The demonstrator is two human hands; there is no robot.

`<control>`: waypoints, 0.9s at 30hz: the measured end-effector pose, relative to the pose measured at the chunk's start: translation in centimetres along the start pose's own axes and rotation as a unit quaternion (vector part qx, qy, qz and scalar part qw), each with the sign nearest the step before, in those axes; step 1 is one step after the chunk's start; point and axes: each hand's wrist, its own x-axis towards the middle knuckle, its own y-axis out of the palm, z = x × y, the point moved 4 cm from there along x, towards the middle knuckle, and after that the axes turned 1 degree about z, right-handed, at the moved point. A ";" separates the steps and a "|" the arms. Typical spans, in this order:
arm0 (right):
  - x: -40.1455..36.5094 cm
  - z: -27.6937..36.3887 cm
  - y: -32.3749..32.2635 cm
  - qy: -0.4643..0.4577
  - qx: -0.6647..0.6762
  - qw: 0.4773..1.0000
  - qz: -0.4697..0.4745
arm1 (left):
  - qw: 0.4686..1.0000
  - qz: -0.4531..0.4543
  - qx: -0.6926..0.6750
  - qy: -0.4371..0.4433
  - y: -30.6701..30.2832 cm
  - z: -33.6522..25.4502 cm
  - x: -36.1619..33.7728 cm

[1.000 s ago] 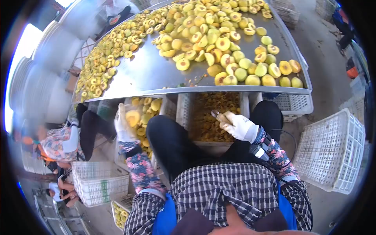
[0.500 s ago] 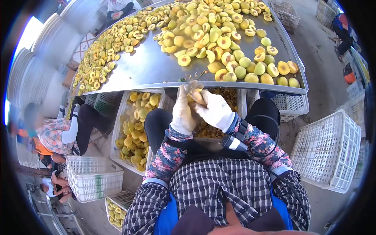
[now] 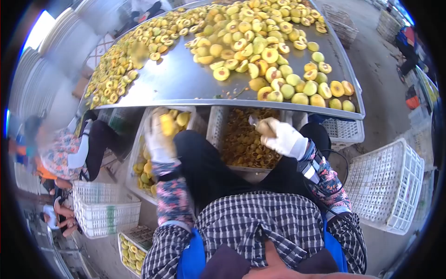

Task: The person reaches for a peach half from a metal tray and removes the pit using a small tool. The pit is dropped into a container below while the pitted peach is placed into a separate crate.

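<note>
On my head view, the only one I have, the left hand (image 3: 160, 137) is over the near-left crate (image 3: 131, 179) of fruit pieces, with its fingers loosely curled. A yellow fruit half (image 3: 167, 124) shows against those fingers, but blur keeps me from telling whether they grip it or how far they are spread. The right hand (image 3: 281, 137) is closed around a small metal-tipped tool (image 3: 252, 120), above the right side of the middle crate (image 3: 216, 128) and its brown scraps (image 3: 246, 144); most of the tool is hidden in the fist.

For good handling, I would keep the left hand low and its touch light, since the flesh looks likely to bruise, and the tool's tip turned away from the left glove.

Beyond, the metal table (image 3: 162, 86) bears a large heap of cut fruit (image 3: 251, 42), with smaller pieces (image 3: 116, 76) at the left. Its near edge sits just past both crates, so I judge reaching up calls for care. The left knee (image 3: 190, 142) stands between the hands, and a black cable (image 3: 347, 162) loops beside the right wrist. A white crate (image 3: 385, 186) stands at right; a co-worker (image 3: 60, 153) sits at left.
</note>
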 end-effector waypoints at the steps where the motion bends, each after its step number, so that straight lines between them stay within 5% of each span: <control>1: -1.1 -0.5 -0.1 -0.019 -0.003 1.000 0.013 | 0.998 -0.011 0.007 0.058 -0.7 4.8 0.3; 2: -1.7 -1.2 -0.1 -0.008 0.007 1.000 -0.003 | 0.950 -0.038 -0.234 -0.203 -1.9 5.4 0.8; 3: -2.3 -1.7 0.0 0.004 0.018 1.000 -0.016 | 0.989 -0.028 -0.017 -0.143 -3.0 6.0 1.4; 5: -2.7 -1.8 0.0 0.004 -0.005 0.999 -0.049 | 0.987 -0.016 -0.130 -0.089 -1.8 6.2 2.1; 7: -2.5 -3.1 1.0 0.131 0.356 0.923 -0.058 | 0.958 0.048 -0.204 -0.194 2.3 2.7 3.1; 9: -2.1 -3.5 2.0 0.085 0.507 0.844 -0.155 | 0.970 0.185 -0.116 -0.108 6.2 -3.2 3.8; 11: -1.6 -5.2 2.1 0.091 0.486 0.856 -0.150 | 0.978 0.138 -0.064 0.145 11.0 -7.1 4.3; 12: -1.3 -6.1 2.2 0.089 0.441 0.868 -0.209 | 0.958 0.195 -0.082 0.192 13.9 -8.4 4.8; 13: -0.4 -11.6 3.4 0.033 0.386 0.877 -0.285 | 0.954 0.253 -0.075 0.143 16.4 -9.6 5.2; 15: -1.5 -9.4 2.0 0.085 0.461 0.863 -0.189 | 0.940 0.254 -0.083 0.210 21.3 -11.0 5.4; 19: -1.5 -7.7 1.8 0.038 0.498 0.837 -0.224 | 0.907 0.380 0.044 0.177 30.0 -11.2 5.7; 23: -1.2 -9.3 2.6 0.050 0.494 0.844 -0.204 | 0.897 0.422 0.053 0.124 29.2 -11.1 6.0; 27: -0.5 -10.7 3.4 0.024 0.461 0.869 -0.179 | 0.936 0.327 -0.127 -0.034 24.9 -10.5 6.3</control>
